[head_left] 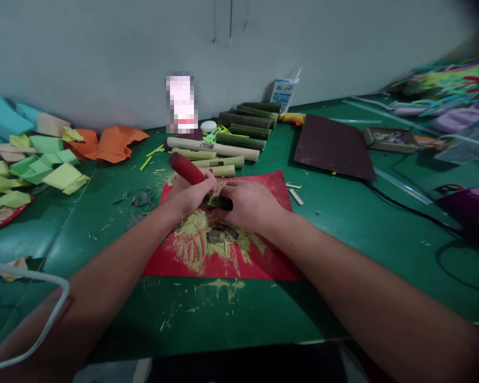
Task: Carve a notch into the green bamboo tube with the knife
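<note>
My left hand (191,196) is closed around a tool with a red handle (186,167) that slants up to the left. My right hand (249,205) is closed on a short dark green bamboo piece (217,202), pressing it down on a red mat (271,183). The tool's working end meets the bamboo piece between my two hands and is hidden there. Pale green shavings and dust (201,244) cover the mat below my hands.
Peeled and green bamboo tubes (239,138) lie in rows behind the mat. Coloured foam scraps (35,165) are heaped at the left, a dark brown sheet (333,146) and a black cable (407,207) at the right. A white cable (43,276) crosses the lower left.
</note>
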Action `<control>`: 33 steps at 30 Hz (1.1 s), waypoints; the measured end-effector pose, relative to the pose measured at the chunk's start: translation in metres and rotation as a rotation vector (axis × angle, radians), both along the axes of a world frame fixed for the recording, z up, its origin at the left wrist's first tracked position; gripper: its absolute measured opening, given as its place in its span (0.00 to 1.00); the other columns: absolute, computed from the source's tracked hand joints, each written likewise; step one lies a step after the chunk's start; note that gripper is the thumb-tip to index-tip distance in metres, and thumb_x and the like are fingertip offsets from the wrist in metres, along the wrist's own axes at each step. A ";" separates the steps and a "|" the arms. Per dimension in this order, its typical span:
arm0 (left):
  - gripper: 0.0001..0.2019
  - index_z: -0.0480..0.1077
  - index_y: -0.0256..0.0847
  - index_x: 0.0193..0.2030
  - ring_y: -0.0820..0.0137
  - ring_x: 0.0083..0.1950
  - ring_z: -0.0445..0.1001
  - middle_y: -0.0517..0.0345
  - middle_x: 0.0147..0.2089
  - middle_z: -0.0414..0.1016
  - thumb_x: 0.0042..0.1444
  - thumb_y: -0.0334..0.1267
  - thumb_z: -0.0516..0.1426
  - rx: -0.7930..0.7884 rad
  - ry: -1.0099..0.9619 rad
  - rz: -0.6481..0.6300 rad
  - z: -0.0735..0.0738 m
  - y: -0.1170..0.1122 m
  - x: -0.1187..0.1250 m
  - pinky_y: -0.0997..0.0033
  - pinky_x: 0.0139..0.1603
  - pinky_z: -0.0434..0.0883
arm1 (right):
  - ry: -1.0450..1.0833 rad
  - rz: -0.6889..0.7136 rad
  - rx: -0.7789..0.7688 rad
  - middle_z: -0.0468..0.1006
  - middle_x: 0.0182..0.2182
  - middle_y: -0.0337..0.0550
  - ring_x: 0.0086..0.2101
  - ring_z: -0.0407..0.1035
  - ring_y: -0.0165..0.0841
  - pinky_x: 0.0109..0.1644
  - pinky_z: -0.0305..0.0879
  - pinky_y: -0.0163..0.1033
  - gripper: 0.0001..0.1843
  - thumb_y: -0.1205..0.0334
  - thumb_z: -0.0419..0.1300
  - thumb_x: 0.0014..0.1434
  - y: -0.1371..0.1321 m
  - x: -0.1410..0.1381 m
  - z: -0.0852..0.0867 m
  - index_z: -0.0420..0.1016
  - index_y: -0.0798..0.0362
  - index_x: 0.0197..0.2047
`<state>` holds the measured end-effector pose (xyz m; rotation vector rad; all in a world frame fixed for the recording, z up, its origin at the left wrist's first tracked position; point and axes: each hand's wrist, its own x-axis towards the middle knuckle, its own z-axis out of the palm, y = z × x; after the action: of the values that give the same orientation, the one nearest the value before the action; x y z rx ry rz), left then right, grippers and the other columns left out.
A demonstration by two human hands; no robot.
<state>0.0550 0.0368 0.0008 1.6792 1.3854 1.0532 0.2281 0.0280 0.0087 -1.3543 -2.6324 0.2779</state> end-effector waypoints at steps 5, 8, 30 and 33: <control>0.12 0.66 0.42 0.22 0.72 0.25 0.58 0.62 0.21 0.62 0.51 0.44 0.57 -0.009 -0.043 -0.035 0.000 -0.001 -0.003 0.68 0.27 0.55 | 0.014 0.012 -0.001 0.84 0.48 0.51 0.47 0.76 0.44 0.40 0.62 0.43 0.23 0.45 0.65 0.61 0.001 0.001 -0.002 0.82 0.55 0.51; 0.11 0.66 0.42 0.21 0.73 0.24 0.57 0.62 0.21 0.62 0.51 0.43 0.57 -0.020 -0.065 -0.016 -0.002 0.000 -0.004 0.68 0.26 0.54 | 0.018 0.007 -0.005 0.84 0.47 0.50 0.46 0.76 0.43 0.40 0.62 0.42 0.23 0.45 0.66 0.60 0.002 0.001 -0.002 0.82 0.54 0.49; 0.10 0.62 0.43 0.17 0.71 0.25 0.58 0.62 0.19 0.59 0.45 0.40 0.55 -0.046 -0.048 0.021 0.000 -0.009 0.003 0.68 0.27 0.56 | 0.111 0.064 -0.093 0.84 0.41 0.48 0.40 0.74 0.38 0.41 0.62 0.40 0.14 0.53 0.65 0.63 0.006 0.005 0.000 0.84 0.54 0.44; 0.11 0.60 0.43 0.15 0.72 0.24 0.57 0.62 0.18 0.58 0.44 0.41 0.55 -0.040 -0.067 0.033 0.001 -0.009 0.004 0.68 0.26 0.55 | 0.099 0.065 -0.080 0.84 0.41 0.49 0.40 0.74 0.39 0.41 0.62 0.41 0.14 0.52 0.65 0.63 0.005 0.005 0.000 0.84 0.53 0.44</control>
<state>0.0589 0.0278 0.0018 1.5835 1.3862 1.0832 0.2327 0.0330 0.0090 -1.2458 -2.6118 0.4514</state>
